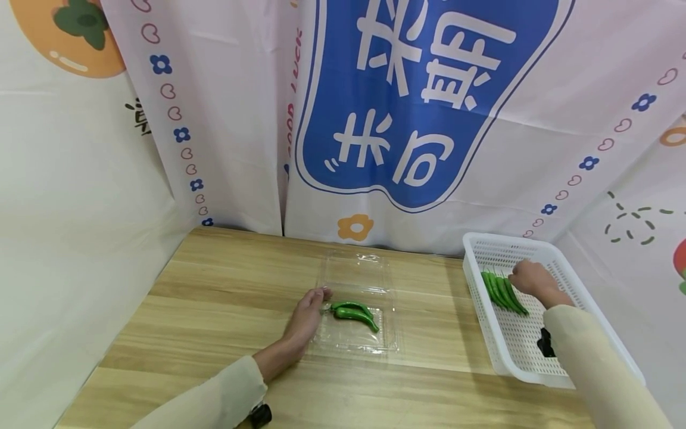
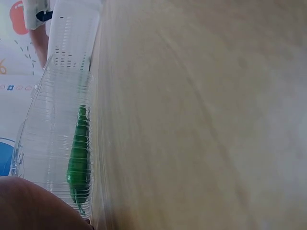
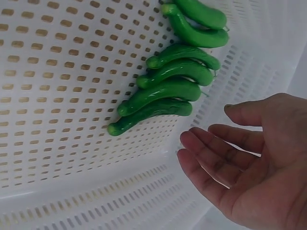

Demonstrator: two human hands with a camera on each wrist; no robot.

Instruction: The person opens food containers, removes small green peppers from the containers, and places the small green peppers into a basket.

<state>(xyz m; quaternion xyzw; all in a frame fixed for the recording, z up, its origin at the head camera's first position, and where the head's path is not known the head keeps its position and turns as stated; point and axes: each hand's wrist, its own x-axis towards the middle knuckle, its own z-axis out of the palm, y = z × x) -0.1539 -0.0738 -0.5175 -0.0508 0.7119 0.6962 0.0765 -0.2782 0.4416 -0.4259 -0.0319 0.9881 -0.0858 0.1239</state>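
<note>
A clear plastic clamshell box [image 1: 355, 273] lies with its lid folded back on the table. Two green chili peppers [image 1: 354, 314] rest in its near half; the left wrist view shows a green pepper [image 2: 79, 158] through the ribbed plastic wall. My left hand [image 1: 305, 320] rests along the box's left edge, fingers extended. Over on the right, my right hand [image 1: 538, 283] is inside a white perforated basket [image 1: 485, 333]. Its fingers [image 3: 204, 163] are loosely bent and hold nothing, close to the stem ends of several green chili peppers [image 3: 160, 93] lying side by side.
The wooden table [image 1: 214, 286] carries the box near its middle and the basket at its right side. A printed cloth [image 1: 241, 149] hangs behind the table, with more cloth at both sides. The basket's raised walls surround the right hand.
</note>
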